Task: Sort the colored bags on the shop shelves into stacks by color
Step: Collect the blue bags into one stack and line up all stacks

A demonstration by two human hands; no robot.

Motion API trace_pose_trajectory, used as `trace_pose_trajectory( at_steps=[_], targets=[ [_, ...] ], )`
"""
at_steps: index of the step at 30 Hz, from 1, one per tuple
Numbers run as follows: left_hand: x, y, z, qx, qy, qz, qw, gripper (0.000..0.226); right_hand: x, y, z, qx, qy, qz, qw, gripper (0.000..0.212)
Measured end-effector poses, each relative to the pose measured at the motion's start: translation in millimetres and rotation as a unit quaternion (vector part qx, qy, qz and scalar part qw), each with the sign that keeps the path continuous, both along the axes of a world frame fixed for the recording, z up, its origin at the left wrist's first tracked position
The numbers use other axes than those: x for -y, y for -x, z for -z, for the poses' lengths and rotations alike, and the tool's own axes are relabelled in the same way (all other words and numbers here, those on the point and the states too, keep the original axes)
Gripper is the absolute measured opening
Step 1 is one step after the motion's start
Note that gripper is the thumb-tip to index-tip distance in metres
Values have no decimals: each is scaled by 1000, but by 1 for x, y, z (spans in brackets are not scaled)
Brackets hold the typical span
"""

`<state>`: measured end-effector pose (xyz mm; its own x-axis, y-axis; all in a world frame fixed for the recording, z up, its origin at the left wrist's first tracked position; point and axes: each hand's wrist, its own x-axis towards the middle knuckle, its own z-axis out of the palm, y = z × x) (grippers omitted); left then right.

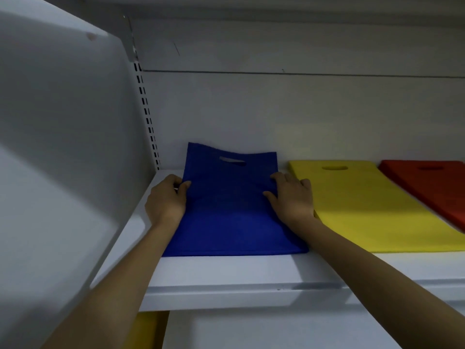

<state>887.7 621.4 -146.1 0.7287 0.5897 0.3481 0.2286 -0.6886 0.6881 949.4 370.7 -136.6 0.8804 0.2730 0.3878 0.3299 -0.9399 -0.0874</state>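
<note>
Blue bag point(234, 212) lies flat at the left end of the shelf point(226, 275), handle slot toward the back wall. My left hand point(166, 200) pinches its left edge, thumb on top. My right hand point(293, 197) rests on its right edge, fingers nearly straight, gripping nothing. Yellow bag point(364, 207) just beside it, red bag point(432, 187) at the right end. Judgement: three colours lie separate here, so this shelf looks near done. A yellow piece point(148, 331) below is not yet sorted.
</note>
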Motion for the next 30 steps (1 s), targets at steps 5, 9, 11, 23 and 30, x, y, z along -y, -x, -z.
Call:
trace_pose_trajectory(
  at_steps=[5, 9, 11, 23, 30],
  targets=[
    [5, 4, -3, 71, 3, 10, 997, 21, -1, 7, -8, -29, -78, -57, 995, 63],
    [2, 6, -2, 104, 7, 12, 994, 25, -3, 10, -11, -66, -168, -45, 983, 75],
    [1, 6, -5, 107, 9, 6, 994, 27, -2, 8, -13, -94, -299, -30, 949, 70],
    [76, -12, -85, 107, -30, 117, 987, 31, 95, 13, -72, 1, -461, 40, 887, 32],
    [210, -22, -106, 127, -3, 217, 968, 29, 231, 46, -93, 78, -404, 144, 900, 27]
  ],
)
